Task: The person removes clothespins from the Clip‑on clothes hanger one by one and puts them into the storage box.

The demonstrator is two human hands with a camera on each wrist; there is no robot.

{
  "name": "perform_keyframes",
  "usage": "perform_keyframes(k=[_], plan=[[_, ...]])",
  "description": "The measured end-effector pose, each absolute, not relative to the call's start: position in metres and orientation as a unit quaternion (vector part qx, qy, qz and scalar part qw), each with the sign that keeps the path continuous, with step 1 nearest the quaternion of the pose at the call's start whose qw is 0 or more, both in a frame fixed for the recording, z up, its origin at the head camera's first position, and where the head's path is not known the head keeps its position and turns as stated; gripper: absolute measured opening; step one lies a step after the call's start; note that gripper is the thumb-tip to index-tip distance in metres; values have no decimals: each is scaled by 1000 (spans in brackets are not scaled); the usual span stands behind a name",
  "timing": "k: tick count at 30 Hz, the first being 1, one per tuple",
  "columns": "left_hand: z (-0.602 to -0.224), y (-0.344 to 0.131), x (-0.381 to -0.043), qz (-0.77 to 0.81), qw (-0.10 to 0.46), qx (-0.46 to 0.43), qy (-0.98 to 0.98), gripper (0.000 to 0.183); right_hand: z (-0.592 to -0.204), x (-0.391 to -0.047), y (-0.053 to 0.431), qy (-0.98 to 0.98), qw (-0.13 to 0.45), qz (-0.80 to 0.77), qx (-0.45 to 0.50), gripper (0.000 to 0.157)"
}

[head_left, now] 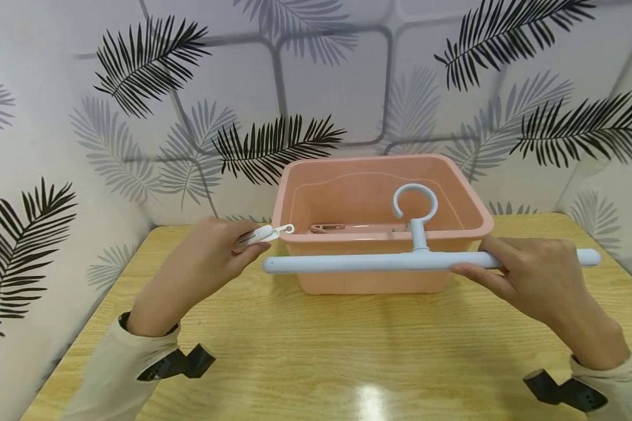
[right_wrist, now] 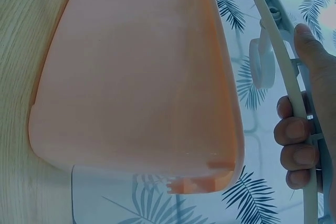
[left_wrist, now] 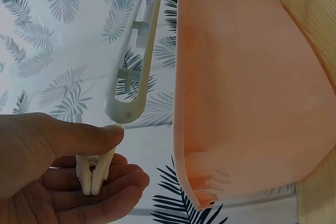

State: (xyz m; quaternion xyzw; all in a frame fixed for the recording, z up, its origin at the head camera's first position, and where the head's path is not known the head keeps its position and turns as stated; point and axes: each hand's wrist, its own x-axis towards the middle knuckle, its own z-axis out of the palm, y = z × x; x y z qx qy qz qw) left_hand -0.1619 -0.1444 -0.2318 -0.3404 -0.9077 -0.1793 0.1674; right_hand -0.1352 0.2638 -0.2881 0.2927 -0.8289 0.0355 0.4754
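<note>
My left hand [head_left: 218, 248] pinches a white clothespin [head_left: 263, 234] that has a small ring at its tip. In the left wrist view the clothespin [left_wrist: 97, 174] lies between thumb and fingers. My right hand [head_left: 542, 275] grips a pale blue clothes hanger [head_left: 347, 262] near its right end, fingers wrapped around the straight bar. The hanger's round hook [head_left: 433, 202] points up, and its bar runs level in front of the basin. The bar's free left end is close to the clothespin. From below, the hanger [right_wrist: 286, 66] shows a hollow, ribbed underside.
A pink plastic basin [head_left: 368, 283] stands at the back of the wooden table [head_left: 316, 351], against a leaf-patterned wall covering [head_left: 326, 88]. Inside the basin lie a brownish clothespin [head_left: 327, 227] and other small items.
</note>
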Motion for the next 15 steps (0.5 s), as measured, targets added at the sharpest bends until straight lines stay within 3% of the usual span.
perform_keyframes(k=[7,15], plan=[[-231,-133,-170,-184,161,-358,-901,19,-286,-131,262,-829,476,46,289,61],[-229,-123,-174,-186,149,-371,-898,15,-290,-134,269,-829,475,30,295,60]])
